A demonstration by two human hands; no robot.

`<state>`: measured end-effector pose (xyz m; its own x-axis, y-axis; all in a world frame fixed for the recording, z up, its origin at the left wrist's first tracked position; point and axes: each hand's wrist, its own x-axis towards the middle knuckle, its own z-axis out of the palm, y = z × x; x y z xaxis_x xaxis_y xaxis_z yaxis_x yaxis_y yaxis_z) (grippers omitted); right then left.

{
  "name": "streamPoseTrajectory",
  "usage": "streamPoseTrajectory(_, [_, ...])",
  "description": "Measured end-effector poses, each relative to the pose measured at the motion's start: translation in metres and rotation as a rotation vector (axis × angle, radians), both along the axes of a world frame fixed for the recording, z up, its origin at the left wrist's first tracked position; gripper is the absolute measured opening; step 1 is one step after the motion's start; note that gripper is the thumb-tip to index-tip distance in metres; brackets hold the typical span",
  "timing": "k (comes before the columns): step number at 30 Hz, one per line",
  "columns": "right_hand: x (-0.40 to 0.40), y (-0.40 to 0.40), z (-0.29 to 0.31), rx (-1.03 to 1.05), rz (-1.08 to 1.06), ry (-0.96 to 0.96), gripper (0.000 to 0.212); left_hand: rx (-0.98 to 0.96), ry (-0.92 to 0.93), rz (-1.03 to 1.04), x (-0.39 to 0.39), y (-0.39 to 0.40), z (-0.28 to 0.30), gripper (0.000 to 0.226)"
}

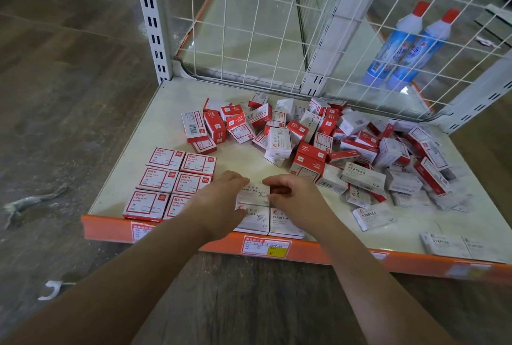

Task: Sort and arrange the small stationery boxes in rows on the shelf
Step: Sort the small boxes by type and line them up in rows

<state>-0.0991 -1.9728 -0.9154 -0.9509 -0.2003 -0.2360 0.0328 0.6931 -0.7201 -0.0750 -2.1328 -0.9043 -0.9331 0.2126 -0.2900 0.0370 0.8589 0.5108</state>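
- Holding a white paper-clip box between both hands on the shelf; landmark for all places: the orange front lip.
- Left hand: fingers curled over the box's left edge, gripping it.
- Right hand: fingers curled, pinching the box's right edge.
- Two more white paper-clip boxes lie flat side by side just behind the lip, touching the held box's near side.
- Red-bordered boxes sit in a two-wide, three-deep block behind the lip, left of the hands.
- Loose pile of boxes, red and white, jumbled and tilted, farther back from the lip and to the right.
- Two blue bottles stand beyond the wire grid, well behind the lip.
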Motion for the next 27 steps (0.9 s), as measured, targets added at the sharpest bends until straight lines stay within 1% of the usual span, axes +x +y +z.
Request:
streamPoseTrajectory(2, [0.001,0.001,-0.002,0.022,-0.014,0.042,0.032,-0.008,-0.006,-0.007,-0.001,-0.001,0.001,0.062])
streamPoseTrajectory(5, [0.002,0.005,-0.001,0.022,-0.104,0.127,0.029,-0.021,-0.001,-0.016,-0.003,-0.002,0.002,0.063])
streamPoseTrajectory(11, [-0.011,0.010,0.010,0.042,-0.257,0.388,0.017,-0.038,0.044,-0.045,-0.007,0.000,0.004,0.065])
streamPoseTrajectory(13, [-0.020,0.009,0.012,0.070,-0.283,0.430,0.016,-0.033,0.056,-0.034,-0.008,0.000,0.006,0.062])
streamPoseTrajectory(16, [-0.037,0.009,0.006,0.183,-0.278,0.412,0.014,-0.027,0.102,0.013,-0.010,0.001,0.008,0.050])
streamPoseTrajectory(18, [-0.047,0.008,0.000,0.245,-0.268,0.390,0.019,-0.015,0.137,0.056,-0.014,0.000,0.008,0.041])
streamPoseTrajectory(22, [-0.057,0.000,-0.007,0.224,-0.272,0.384,0.035,0.016,0.127,0.119,-0.025,-0.001,0.009,0.032])
streamPoseTrajectory(27, [-0.066,-0.010,-0.016,0.279,-0.328,0.361,0.047,0.144,0.054,0.188,-0.037,-0.005,0.008,0.026])
